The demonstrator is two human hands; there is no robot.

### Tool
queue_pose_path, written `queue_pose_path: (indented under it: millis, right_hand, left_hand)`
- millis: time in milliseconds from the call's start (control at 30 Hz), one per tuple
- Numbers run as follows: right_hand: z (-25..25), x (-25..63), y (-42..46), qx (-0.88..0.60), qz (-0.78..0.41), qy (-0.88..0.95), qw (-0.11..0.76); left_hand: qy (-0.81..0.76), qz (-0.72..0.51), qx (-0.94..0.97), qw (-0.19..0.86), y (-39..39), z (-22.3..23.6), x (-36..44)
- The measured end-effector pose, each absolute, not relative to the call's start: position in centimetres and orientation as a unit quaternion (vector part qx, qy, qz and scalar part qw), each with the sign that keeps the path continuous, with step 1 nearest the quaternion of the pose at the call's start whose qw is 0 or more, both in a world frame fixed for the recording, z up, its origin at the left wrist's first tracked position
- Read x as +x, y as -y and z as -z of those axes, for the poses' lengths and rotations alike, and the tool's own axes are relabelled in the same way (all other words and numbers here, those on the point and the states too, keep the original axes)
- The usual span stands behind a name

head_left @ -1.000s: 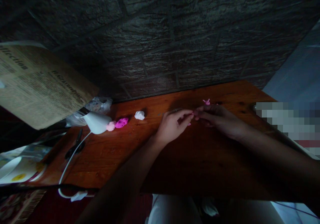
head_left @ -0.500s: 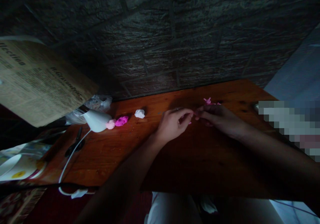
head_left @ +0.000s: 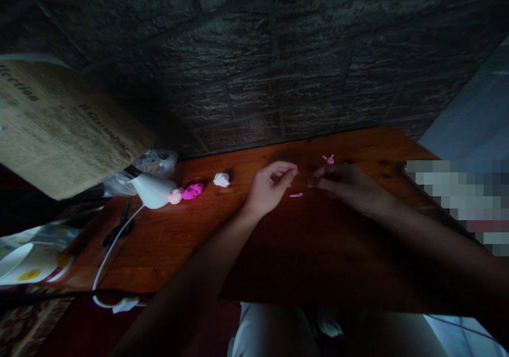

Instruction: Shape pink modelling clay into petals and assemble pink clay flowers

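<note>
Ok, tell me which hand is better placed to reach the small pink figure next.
Probably the right hand: it is just in front of the pink figure, while the left hand is farther off. What either holds is too dark to tell.

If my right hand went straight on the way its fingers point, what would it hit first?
Most likely your left hand, just across a small gap from your right hand. Depth is hard to judge here, so it might pass above or below instead.

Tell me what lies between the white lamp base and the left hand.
In the head view: a pale pink lump, a magenta lump and, nearer the left hand, a white lump.
</note>
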State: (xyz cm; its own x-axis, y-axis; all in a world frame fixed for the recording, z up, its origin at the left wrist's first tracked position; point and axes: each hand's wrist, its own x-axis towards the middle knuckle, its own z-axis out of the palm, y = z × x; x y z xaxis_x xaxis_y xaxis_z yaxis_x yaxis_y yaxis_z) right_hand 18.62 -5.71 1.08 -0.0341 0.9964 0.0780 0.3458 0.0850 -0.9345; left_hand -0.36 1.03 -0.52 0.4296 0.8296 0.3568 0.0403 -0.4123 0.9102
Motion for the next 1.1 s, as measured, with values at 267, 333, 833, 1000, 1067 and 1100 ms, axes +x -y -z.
queue_pose_path:
  millis: [267,333,833,1000,1067,1100]
  right_hand:
    - [-0.9,18.9,5.8,-0.589,-0.183,0.748,0.244]
    - [-0.7,19.1,5.8,-0.584,-0.167,0.760,0.232]
    - [-0.7,19.4,5.8,-0.575,-0.127,0.772,0.241]
    - [-1.2,19.3,6.0,-0.584,-0.124,0.752,0.280]
    - [-1.4,19.3,6.1,-0.586,-0.129,0.744,0.292]
    - [-1.4,19.4,6.1,-0.587,-0.132,0.741,0.297]
  left_hand:
    - [-0.315,-0.426,0.688,0.495,-1.3,0.6,-0.5]
    - [-0.314,-0.422,0.688,0.500,-1.2,0.5,-0.4]
    - [-0.301,-0.417,0.690,0.509,-0.7,0.1,0.0]
    - [-0.302,-0.413,0.676,0.531,-0.8,0.2,0.0]
    - [-0.292,-0.413,0.670,0.544,-0.9,0.4,0.0]
    - [-0.287,-0.414,0.667,0.549,-1.0,0.5,0.0]
